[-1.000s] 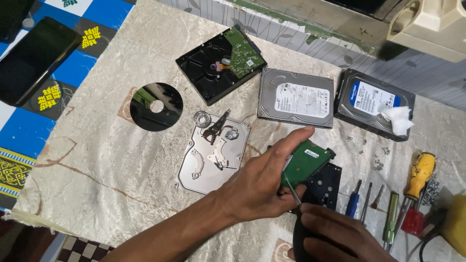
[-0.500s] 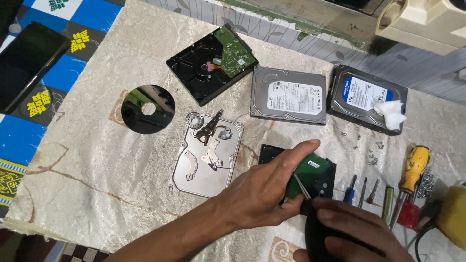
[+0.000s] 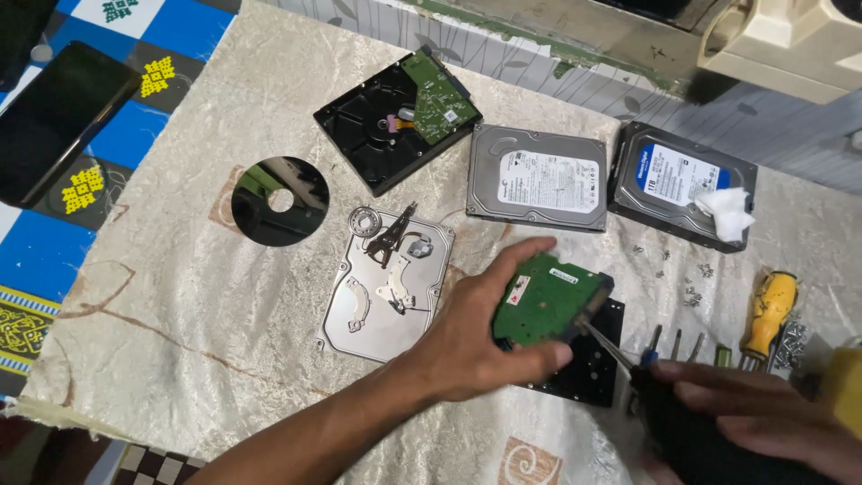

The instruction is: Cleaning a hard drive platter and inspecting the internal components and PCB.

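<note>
The left hand (image 3: 471, 337) is closed around a green circuit board (image 3: 546, 301), holding it tilted just above a black drive body (image 3: 588, 364) on the cloth-covered table (image 3: 180, 359). The right hand (image 3: 763, 418) grips a dark-handled screwdriver (image 3: 603, 341), its tip touching the board's lower edge. A silver cover plate (image 3: 386, 287) lies just left of the left hand.

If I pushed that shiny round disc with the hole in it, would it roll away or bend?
The shiny disc lies flat on the cloth, so it would probably slide, not roll. It looks thin but rigid, likely stiff rather than floppy. Its mirror surface suggests it is slippery to pinch and easily smudged or scratched.
</note>
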